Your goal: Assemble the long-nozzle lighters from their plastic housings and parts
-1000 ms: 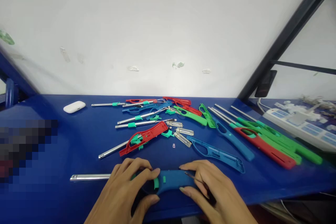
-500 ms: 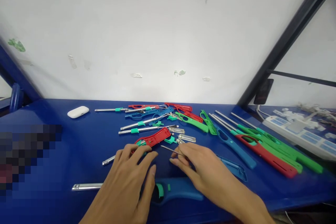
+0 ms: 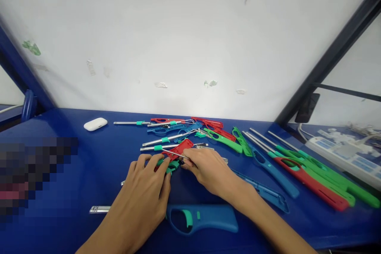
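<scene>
The red shell (image 3: pixel 184 145) lies on the surface (image 3: pixel 101 166) by the fingers of the left hand (image 3: pixel 145 188), the nearer one, its long axis slanting away rightward; whether they grip it, I cannot tell. The right hand (image 3: pixel 208 168) has its fingers clamped on a thin rod (image 3: pixel 175 153) pointing left over it
</scene>
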A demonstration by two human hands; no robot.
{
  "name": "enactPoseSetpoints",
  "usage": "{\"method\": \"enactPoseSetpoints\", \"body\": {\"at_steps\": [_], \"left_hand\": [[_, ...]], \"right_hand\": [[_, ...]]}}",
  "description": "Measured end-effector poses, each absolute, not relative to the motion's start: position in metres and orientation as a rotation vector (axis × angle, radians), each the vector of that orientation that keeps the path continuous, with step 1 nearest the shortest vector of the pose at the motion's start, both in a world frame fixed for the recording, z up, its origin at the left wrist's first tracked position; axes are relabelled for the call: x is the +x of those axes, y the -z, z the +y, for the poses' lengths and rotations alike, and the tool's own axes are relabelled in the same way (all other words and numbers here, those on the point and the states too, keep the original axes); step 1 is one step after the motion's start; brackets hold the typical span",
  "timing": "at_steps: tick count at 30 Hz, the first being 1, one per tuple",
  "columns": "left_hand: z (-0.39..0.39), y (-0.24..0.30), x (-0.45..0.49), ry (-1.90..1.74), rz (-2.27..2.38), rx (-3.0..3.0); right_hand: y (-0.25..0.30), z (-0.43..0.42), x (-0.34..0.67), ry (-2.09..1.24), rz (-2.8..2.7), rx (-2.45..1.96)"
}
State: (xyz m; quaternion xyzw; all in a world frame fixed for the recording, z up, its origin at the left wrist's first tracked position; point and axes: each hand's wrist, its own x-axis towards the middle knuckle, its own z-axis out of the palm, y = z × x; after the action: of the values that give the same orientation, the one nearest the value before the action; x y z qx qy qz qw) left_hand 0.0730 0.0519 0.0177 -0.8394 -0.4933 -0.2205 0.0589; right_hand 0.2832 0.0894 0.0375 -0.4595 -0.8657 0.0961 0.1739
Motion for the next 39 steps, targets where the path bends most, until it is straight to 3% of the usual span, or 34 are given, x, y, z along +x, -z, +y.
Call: {"method": "enactPoseSetpoints", "body": {"at_steps": [23, 34, 39], "left_hand": [[0.052, -0.021, 0.075, 0.642, -1.560, -2.596], [0.054, -0.021, 0.076, 1.152, -1.159, -2.615], [0.055, -0.021, 0.073, 1.158, -1.051, -2.632]], "right_hand": [[-0.040, 0.095, 0.285, -0.194, -2.557, -1.214], [-0.048, 0.082, 0.294, -0.479, -2.372, -1.060], [-0.051, 0.074, 0.294, -0.602, -2.300, -1.034]]}}
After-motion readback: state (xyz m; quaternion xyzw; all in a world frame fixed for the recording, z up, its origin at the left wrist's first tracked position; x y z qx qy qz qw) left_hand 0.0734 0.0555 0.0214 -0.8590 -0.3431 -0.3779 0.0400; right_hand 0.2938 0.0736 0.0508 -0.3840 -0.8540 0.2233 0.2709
